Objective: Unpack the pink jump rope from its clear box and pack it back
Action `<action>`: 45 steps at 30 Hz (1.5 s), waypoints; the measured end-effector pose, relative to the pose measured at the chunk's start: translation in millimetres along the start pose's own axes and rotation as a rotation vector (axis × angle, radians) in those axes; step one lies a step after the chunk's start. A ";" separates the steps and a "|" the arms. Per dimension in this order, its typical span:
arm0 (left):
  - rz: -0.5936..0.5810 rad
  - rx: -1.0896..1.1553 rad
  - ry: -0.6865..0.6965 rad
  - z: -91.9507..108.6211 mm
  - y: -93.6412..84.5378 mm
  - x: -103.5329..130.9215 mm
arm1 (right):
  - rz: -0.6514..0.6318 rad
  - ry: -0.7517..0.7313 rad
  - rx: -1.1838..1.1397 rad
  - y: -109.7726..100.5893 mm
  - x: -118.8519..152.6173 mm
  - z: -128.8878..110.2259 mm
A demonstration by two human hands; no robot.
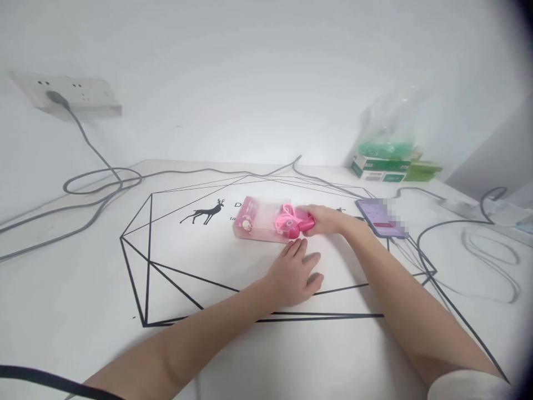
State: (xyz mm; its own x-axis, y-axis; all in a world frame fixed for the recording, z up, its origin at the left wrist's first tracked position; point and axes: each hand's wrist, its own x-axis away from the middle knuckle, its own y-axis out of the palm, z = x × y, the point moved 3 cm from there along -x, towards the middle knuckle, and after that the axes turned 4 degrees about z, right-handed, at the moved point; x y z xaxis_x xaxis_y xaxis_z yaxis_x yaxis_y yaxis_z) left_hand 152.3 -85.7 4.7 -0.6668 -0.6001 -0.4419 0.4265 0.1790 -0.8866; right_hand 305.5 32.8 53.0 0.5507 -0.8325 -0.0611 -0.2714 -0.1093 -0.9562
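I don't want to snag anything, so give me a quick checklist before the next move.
1. Right hand on the pink item: ok.
2. Clear box lying on its broad side: ok.
3. Left hand gripping the box: not ok; it is open, fingertips by the near right corner.
4. Pink cord free of the box's edge: cannot tell; they overlap in view.
5. Gray cable away from the box: ok, it runs behind.
6. Phone away from the box: ok, off to the right.
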 end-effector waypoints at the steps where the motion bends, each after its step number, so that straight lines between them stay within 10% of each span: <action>1: 0.002 0.001 0.002 -0.2 0.3 -0.1 | 0.002 0.006 0.036 0.6 -0.4 -0.3; 45: -0.004 -0.047 -0.042 3.8 10.0 -6.8 | 0.141 0.029 0.119 1.1 2.8 13.8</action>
State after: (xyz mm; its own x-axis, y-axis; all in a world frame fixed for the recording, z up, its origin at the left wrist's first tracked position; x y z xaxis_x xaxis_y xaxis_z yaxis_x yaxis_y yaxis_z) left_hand 163.4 -82.8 -0.7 -0.6417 -0.6327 -0.4334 0.3944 0.2125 -0.8940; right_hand 317.7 37.9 47.7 0.4906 -0.8502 -0.1908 -0.2482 0.0735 -0.9659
